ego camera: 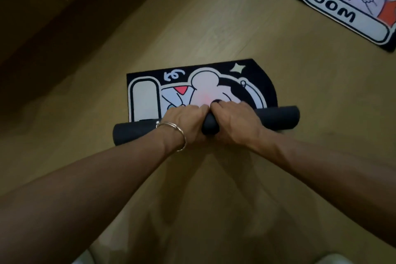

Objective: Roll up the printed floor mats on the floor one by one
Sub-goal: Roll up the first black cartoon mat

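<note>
Mostly looking at one tan wood-look floor (pixel 214 28) here, plus one dark brown strip (pixel 42 17) across the top left corner, too dim to say what.

Counting two mats. First up, the big BATHROOM mat (pixel 321 2), flat on the floor in the top right corner, cut off by the frame and well apart from everything else. White with black lettering and some orange cartoon print.

Second, the black cartoon mat (pixel 214 85) dead centre, partly rolled. Flat on the far side, showing white, pink and red print plus one pale star. Wound into one black roll (pixel 278 117) on the near side. Poking out past the hands at both ends, plain black backing outward, resting on the floor at a slight slant.

Two hands, reaching in from the bottom edge on bare arms. Left hand (pixel 184 120) wrapped over the roll just left of middle. Right hand (pixel 233 118) wrapped over it just right of middle. Nearly touching each other, both curled over the top and down onto the far side by the printed face. So a firm hold on the roll with both, nothing spread or loose.

Smallest bit: thin silver bangle (pixel 177 135) on the left wrist. Looks like two loops, but hard to count for sure.
</note>
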`<move>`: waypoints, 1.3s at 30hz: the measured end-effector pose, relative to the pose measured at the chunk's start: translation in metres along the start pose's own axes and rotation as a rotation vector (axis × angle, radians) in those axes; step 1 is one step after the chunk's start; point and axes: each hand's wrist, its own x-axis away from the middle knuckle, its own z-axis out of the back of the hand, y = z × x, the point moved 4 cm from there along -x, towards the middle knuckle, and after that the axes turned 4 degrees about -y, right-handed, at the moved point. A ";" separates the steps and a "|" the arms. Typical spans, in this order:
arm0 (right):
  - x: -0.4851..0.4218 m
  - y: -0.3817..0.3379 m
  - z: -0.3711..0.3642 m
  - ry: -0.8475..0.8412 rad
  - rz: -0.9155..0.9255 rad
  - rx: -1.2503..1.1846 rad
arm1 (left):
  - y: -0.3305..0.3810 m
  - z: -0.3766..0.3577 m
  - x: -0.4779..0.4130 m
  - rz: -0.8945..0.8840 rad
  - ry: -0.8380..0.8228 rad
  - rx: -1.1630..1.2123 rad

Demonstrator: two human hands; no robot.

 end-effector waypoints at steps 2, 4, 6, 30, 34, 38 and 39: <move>-0.005 0.009 0.003 -0.188 -0.039 -0.149 | 0.003 0.001 0.004 -0.030 0.082 -0.086; -0.007 0.012 0.003 -0.343 -0.051 -0.293 | 0.005 -0.002 0.004 -0.046 0.074 -0.119; -0.006 0.007 0.001 -0.308 -0.036 -0.217 | 0.000 -0.002 0.000 -0.004 -0.034 -0.042; -0.015 -0.005 0.007 -0.162 -0.058 -0.019 | -0.011 0.005 -0.003 0.008 0.011 0.005; -0.016 0.000 0.012 -0.342 -0.085 -0.121 | -0.011 -0.001 -0.001 -0.018 0.026 -0.060; -0.012 -0.011 0.005 -0.077 -0.069 0.010 | -0.016 0.003 -0.007 0.036 -0.121 0.086; -0.013 -0.007 0.009 -0.090 -0.081 -0.006 | -0.015 0.006 -0.007 0.034 -0.094 0.079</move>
